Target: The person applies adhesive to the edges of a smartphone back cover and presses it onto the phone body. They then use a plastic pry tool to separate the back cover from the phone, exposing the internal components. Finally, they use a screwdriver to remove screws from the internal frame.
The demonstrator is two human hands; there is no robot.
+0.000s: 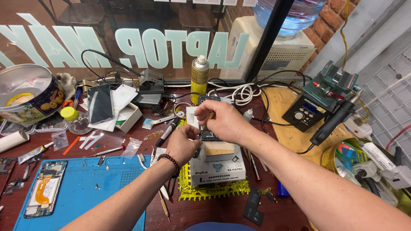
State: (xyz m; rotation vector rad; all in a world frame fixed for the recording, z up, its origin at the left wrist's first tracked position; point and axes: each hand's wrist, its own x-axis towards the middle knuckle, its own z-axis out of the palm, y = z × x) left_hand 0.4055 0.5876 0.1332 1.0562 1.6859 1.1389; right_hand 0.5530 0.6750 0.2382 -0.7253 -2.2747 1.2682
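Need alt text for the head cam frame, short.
Two bare hands work over a small dark circuit board on a wooden block: the left hand steadies it, the right hand holds a thin brown-handled tool to it. An opened phone lies on a blue work mat at left.

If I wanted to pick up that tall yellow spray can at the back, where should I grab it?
Grab the yellow spray can around the middle of its round body, coming from the front. It stands upright, so the smooth sides fit a hand well, and the white nozzle on top is best left alone. Cables lie close on its right, and both the left hand and right hand are busy in front, so reach around them.
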